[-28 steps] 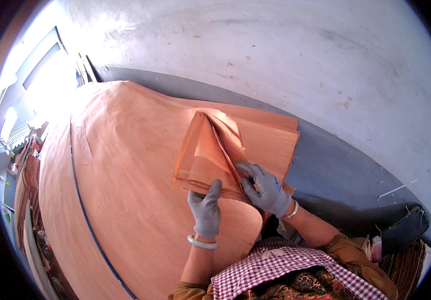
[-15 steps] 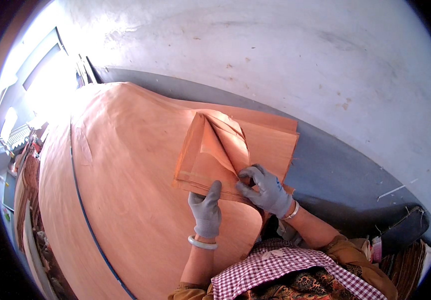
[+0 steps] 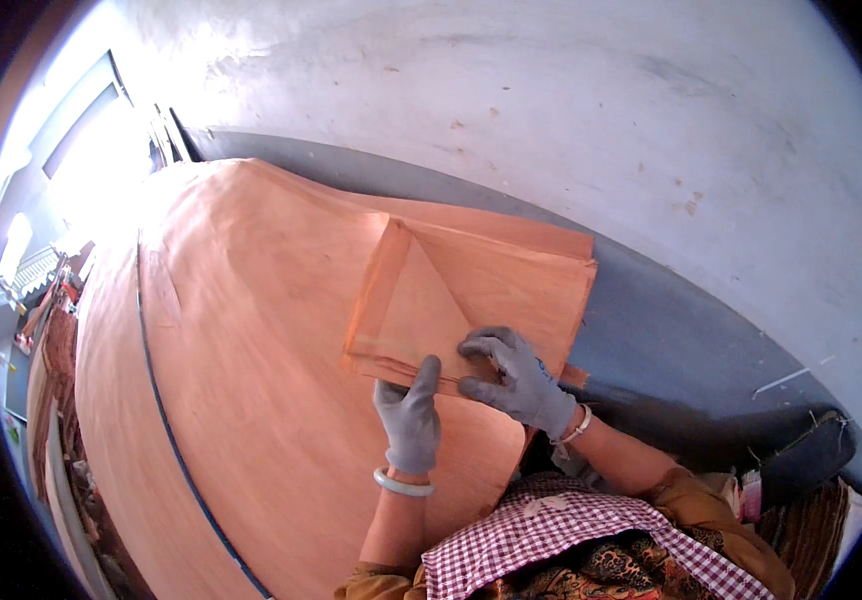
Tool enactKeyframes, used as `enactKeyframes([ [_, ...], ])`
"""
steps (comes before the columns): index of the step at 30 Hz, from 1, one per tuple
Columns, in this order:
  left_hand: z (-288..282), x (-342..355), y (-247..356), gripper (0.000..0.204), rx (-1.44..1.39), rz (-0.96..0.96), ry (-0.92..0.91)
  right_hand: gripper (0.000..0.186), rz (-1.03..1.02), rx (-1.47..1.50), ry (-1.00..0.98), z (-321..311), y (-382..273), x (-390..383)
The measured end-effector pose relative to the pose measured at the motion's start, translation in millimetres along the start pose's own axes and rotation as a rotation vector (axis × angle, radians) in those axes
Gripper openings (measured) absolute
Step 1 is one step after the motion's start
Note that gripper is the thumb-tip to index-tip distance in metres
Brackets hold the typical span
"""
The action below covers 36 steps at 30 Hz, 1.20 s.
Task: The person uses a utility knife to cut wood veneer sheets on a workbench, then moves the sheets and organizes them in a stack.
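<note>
a broad orange-brown sheet [image 3: 251, 350], crossed by a dark blue line [image 3: 155, 375], lies beside a wall [image 3: 551, 110], pale above and grey below. over its right part, a stack of thin sheets [image 3: 413, 312] is pinched at the near edge by the left hand [image 3: 410, 420], thumb uppermost; the right hand [image 3: 526, 388], angled inward, curls at that edge, thumb and forefinger apart, its grip indeterminable.

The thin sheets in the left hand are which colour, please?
Thin sheets: peach-orange, clearest in the head view.

Left hand [image 3: 410, 428] grips orange sheets [image 3: 406, 315]; right hand [image 3: 526, 385] at edge.
</note>
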<state>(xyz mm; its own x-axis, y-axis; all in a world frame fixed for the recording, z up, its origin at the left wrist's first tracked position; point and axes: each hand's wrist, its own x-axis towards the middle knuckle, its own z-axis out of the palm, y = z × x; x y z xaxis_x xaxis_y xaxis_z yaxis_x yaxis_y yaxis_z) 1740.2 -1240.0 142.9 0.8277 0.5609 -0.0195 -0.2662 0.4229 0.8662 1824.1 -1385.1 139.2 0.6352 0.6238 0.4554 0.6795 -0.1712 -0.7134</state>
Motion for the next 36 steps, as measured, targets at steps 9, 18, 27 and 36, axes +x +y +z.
enactKeyframes([
  [9, -5, -2, 3, 0.019, -0.032, 0.053, -0.016, 0.036, 0.2, 0.415, -0.035, 10, 2, 4],
  [18, -6, 2, -1, 0.018, -0.023, 0.077, 0.026, 0.042, 0.246, 0.469, -0.049, 13, 19, -1],
  [27, -11, -1, -4, 0.022, -0.025, 0.047, 0.023, 0.034, -0.209, -0.406, 0.276, -34, -33, 5],
  [36, 1, -2, 5, 0.021, 0.05, -0.007, -0.033, 0.04, 0.216, 0.289, -0.035, -3, 6, 3],
])
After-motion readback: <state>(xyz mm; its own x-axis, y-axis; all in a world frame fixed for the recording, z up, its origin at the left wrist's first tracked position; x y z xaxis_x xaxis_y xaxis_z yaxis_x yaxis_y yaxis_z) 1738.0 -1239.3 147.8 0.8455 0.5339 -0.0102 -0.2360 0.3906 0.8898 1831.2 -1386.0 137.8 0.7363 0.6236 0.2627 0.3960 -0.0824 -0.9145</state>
